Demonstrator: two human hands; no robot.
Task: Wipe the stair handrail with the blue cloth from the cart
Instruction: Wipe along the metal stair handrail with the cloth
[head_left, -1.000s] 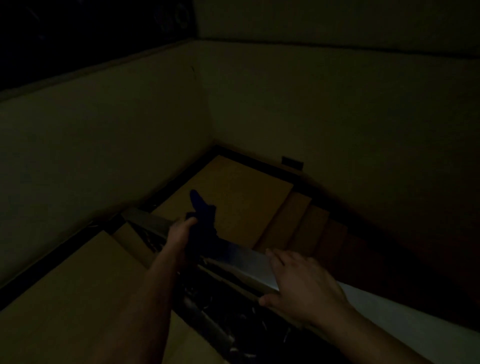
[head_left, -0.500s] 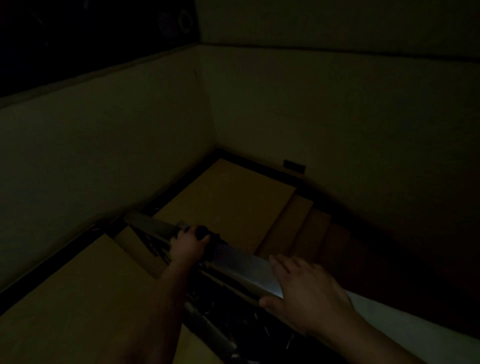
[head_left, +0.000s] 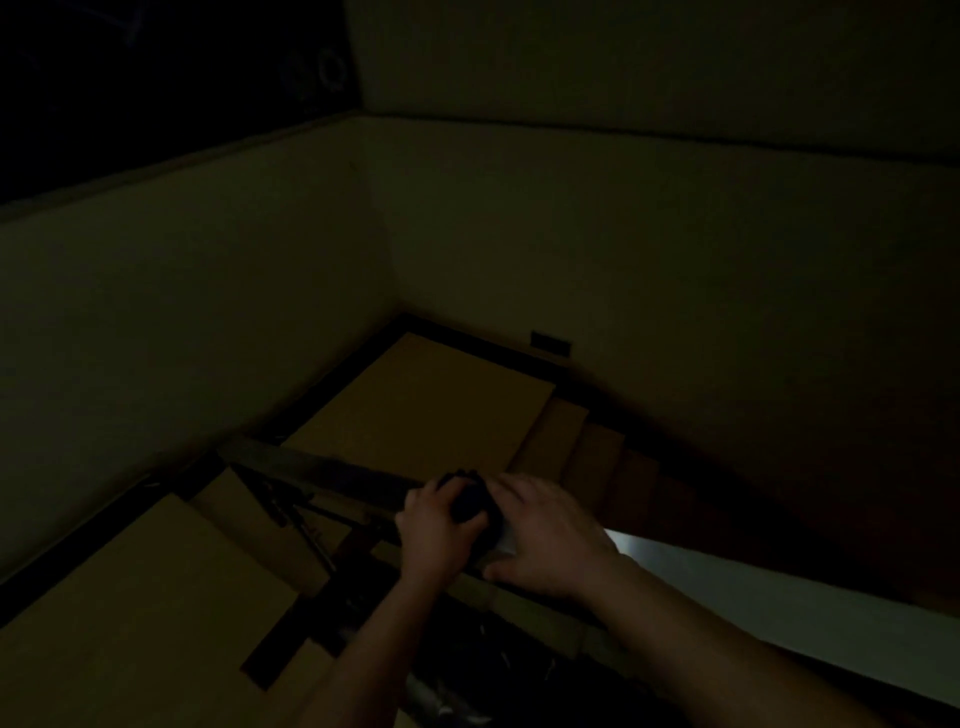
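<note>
Wiping step: the left hand (head_left: 436, 525) clutches the blue cloth (head_left: 467, 501) on the handrail (head_left: 727, 582); the right hand (head_left: 545, 535) lies alongside, fingers flat. The next stroke likely needs that hand shifted clear.

dimly lit indoor stairwell — identified by tan steps (head_left: 597, 447) descending from a square landing (head_left: 426, 405), a metal handrail (head_left: 753, 597) carried along the flight, and plain walls (head_left: 623, 260) edged with dark skirting (head_left: 332, 374) — building type not determinable.

Tan landing (head_left: 426, 410) and steps (head_left: 566, 431) (dimly lit) meet black-skirted walls (head_left: 208, 312).
</note>
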